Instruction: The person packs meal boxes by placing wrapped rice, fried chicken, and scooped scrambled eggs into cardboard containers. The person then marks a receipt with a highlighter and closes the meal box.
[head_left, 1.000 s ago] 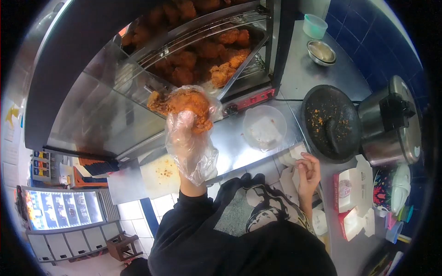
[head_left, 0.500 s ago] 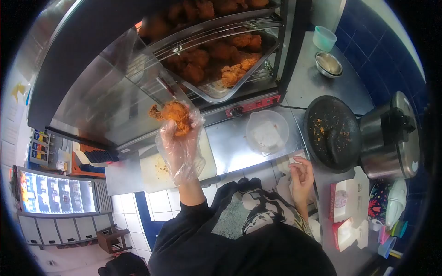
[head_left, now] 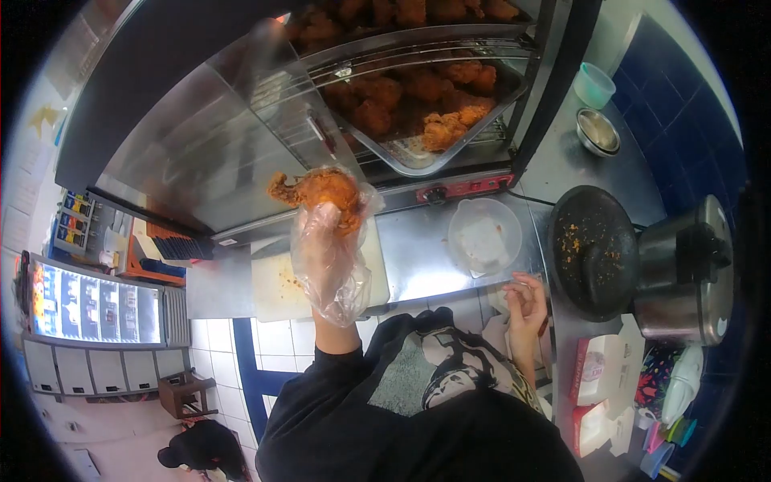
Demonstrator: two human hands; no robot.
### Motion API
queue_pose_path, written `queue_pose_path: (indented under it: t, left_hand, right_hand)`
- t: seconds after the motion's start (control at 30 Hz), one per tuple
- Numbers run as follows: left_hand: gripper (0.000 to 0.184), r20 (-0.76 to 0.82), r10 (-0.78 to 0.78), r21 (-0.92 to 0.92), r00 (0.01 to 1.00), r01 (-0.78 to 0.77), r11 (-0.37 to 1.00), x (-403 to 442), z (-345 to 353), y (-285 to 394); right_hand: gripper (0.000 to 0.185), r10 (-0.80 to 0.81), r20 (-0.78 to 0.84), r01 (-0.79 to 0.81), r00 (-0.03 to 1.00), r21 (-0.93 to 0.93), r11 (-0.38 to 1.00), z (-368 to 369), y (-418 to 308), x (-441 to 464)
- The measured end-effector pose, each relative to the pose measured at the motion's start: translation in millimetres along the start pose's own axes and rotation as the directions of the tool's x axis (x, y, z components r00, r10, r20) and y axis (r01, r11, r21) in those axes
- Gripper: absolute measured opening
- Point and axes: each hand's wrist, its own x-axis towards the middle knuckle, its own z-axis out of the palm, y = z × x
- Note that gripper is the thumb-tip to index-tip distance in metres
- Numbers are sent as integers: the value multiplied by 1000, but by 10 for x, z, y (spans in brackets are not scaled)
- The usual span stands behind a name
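My left hand [head_left: 324,253], inside a clear plastic bag, grips a piece of fried chicken [head_left: 325,191] above the cutting board [head_left: 373,269], in front of the warming cabinet. Crumbs lie on the board's left part. My right hand [head_left: 526,309] is bare and hangs by the counter's front edge, fingers apart and slightly curled, holding nothing. A tray [head_left: 418,165] with more fried chicken [head_left: 450,124] rests inside the cabinet [head_left: 466,186], whose tray side stands open. Right of the board is a round plastic tub [head_left: 484,237].
A stone mortar [head_left: 593,253] with crumbs stands beside a metal cooker [head_left: 683,273]. Open paper boxes [head_left: 598,369] lie at the lower right. Metal bowls [head_left: 598,132] and a green tub [head_left: 594,85] stand at the back right. A person in black [head_left: 205,450] is at the lower left.
The view has shifted left, so the cabinet and mortar appear further right. My left hand has drawn the chicken away from the tray, toward the board. My right hand stays by the counter edge.
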Motion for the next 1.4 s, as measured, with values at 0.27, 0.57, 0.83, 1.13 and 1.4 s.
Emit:
queue_pose_path:
  t: [0.27,0.57,0.83,1.13,1.4]
  left_hand:
    - [45,5,21,93,1000,-21,995,135,-112,74]
    - [46,598,128,601,791,-549,581,783,-53,-74]
    - [40,731,64,666,680,-730,151,1294,27,-199]
    - [41,657,155,739,738,-671,60,1264,-419,65]
    - [72,177,-43,455,983,-43,890,704,-600,211]
  right_hand:
    - [27,-30,79,27,996,31,999,237,31,231]
    - [32,-44,185,9,982,187,982,928,-438,1047]
    - [43,218,247,-300,944,370,879,1342,-588,1451]
    - [24,229,53,-235,972,160,959,1133,-692,2218]
    - [15,344,71,-351,936,206,913,1365,-826,1831]
